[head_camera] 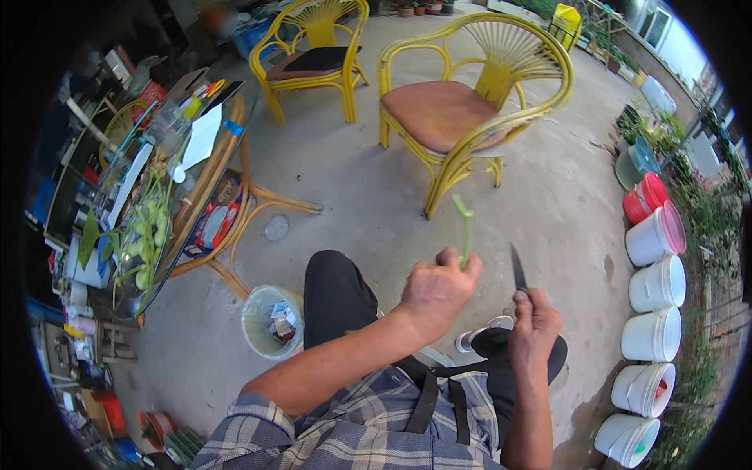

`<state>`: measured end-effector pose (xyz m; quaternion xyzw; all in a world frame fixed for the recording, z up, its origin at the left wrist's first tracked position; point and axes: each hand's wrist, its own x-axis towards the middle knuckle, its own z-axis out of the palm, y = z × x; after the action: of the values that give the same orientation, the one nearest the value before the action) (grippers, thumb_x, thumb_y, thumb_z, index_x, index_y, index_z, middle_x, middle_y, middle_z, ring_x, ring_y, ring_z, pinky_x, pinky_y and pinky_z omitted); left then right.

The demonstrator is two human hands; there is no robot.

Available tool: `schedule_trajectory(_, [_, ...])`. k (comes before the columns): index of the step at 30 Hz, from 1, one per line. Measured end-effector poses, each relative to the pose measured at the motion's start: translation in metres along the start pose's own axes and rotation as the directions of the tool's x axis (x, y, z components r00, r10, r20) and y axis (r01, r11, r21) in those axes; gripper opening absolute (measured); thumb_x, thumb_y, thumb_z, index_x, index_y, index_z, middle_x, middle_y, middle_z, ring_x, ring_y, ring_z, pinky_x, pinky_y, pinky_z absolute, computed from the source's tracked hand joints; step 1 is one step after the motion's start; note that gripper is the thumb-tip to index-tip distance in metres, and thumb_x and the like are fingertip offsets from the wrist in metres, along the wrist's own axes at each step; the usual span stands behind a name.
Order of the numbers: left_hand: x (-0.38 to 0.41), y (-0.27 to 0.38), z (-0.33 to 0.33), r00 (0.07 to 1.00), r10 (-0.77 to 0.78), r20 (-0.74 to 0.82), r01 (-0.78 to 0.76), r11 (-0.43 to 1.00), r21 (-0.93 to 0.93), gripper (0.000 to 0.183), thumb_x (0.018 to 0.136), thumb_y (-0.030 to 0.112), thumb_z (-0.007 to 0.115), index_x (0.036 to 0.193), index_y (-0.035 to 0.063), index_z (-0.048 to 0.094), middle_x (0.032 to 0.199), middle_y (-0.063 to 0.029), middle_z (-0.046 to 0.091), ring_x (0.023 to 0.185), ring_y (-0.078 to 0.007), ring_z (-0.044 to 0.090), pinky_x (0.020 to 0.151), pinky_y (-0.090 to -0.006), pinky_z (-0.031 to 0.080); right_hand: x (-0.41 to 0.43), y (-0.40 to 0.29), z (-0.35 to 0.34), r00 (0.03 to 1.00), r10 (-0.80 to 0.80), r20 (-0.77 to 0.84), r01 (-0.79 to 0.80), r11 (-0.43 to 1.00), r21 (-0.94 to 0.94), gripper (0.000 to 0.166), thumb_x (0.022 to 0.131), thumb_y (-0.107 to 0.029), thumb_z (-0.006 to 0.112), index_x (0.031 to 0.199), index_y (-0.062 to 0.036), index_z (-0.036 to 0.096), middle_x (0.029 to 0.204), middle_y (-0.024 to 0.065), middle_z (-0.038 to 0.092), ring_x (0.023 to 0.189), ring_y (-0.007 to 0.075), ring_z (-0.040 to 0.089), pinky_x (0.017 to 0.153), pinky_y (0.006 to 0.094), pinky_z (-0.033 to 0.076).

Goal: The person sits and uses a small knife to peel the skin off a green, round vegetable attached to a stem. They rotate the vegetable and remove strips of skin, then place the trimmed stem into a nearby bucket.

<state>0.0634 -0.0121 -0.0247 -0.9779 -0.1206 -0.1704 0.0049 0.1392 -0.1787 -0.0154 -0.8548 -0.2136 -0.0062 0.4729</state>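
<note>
My left hand (440, 288) is closed around a green plant stem (468, 229), whose upper end is bent over and points away from me. To its right, my right hand (536, 323) grips a knife; the dark pointed blade (518, 269) sticks up and slightly left, apart from the stem. The knife's handle is hidden in the fingers. Both hands are above my lap and the concrete floor. At the left, green round vegetables or fruits (141, 226) with stems and leaves lie heaped on the glass-topped rattan table (202, 182).
A lined waste bin (273, 329) with wrappers stands by my left knee. Two yellow rattan chairs, the nearer with a brown seat (440, 111), stand ahead. White buckets (655, 335) and a red bucket (643, 197) line the right side beside plants. A clear round lid or dish (277, 228) lies on the floor.
</note>
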Motion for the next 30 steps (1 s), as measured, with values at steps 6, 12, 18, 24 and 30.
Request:
schedule_trajectory(6, [0.022, 0.003, 0.059, 0.977, 0.206, 0.062, -0.215, 0.927, 0.309, 0.022, 0.08, 0.018, 0.069, 0.1, 0.0096, 0.067, 0.081, -0.0097, 0.062, 0.079, -0.0243, 0.063, 0.049, -0.0363, 0.043, 0.001, 0.002, -0.004, 0.999, 0.029, -0.023, -0.026, 0.992, 0.123, 0.021, 0.097, -0.006, 0.062, 0.078, 0.0006, 0.059, 0.063, -0.0045, 0.044, 0.06, 0.0051, 0.039, 0.052, 0.0267, 0.031])
schedule_trajectory(12, [0.016, 0.013, 0.111, 0.936, 0.3, 0.183, -0.35, 0.851, 0.391, 0.013, 0.084, 0.017, 0.065, 0.094, 0.0091, 0.068, 0.077, -0.0108, 0.06, 0.081, -0.029, 0.058, 0.047, -0.0395, 0.035, 0.002, 0.01, -0.004, 0.992, 0.109, 0.059, -0.117, 0.979, 0.168, 0.015, 0.095, -0.008, 0.064, 0.085, 0.0021, 0.063, 0.064, 0.0017, 0.052, 0.061, 0.009, 0.047, 0.054, 0.0298, 0.038])
schedule_trajectory(18, [0.007, 0.017, 0.133, 0.772, 0.393, 0.499, -0.634, 0.515, 0.577, 0.006, 0.076, 0.006, 0.066, 0.077, 0.0107, 0.068, 0.064, -0.0049, 0.052, 0.069, -0.0246, 0.054, 0.047, -0.0398, 0.03, 0.037, -0.018, 0.03, 0.947, -0.166, 0.276, 0.175, 0.985, -0.008, 0.011, 0.093, -0.004, 0.06, 0.089, 0.0044, 0.064, 0.07, 0.0111, 0.066, 0.059, 0.0164, 0.063, 0.058, 0.0321, 0.05])
schedule_trajectory(24, [0.0, 0.024, 0.147, 0.753, 0.338, 0.565, -0.656, 0.456, 0.601, 0.014, 0.073, 0.001, 0.07, 0.072, 0.0139, 0.066, 0.06, 0.0, 0.051, 0.056, -0.0186, 0.052, 0.046, -0.0386, 0.033, 0.053, -0.051, 0.094, 0.713, -0.443, 0.544, 0.492, 0.868, 0.062, 0.01, 0.087, -0.012, 0.068, 0.085, -0.0027, 0.065, 0.074, 0.0201, 0.068, 0.077, 0.0444, 0.068, 0.067, 0.0525, 0.052])
schedule_trajectory(30, [0.001, 0.02, 0.135, 0.674, 0.233, 0.701, -0.705, 0.486, 0.516, 0.011, 0.076, 0.003, 0.071, 0.075, 0.0141, 0.069, 0.065, 0.0015, 0.055, 0.058, -0.0187, 0.055, 0.046, -0.0384, 0.036, 0.035, -0.052, 0.119, 0.661, -0.391, 0.641, 0.521, 0.854, -0.015, 0.009, 0.084, -0.016, 0.067, 0.084, -0.0064, 0.067, 0.073, 0.0197, 0.067, 0.08, 0.0453, 0.067, 0.068, 0.0551, 0.052])
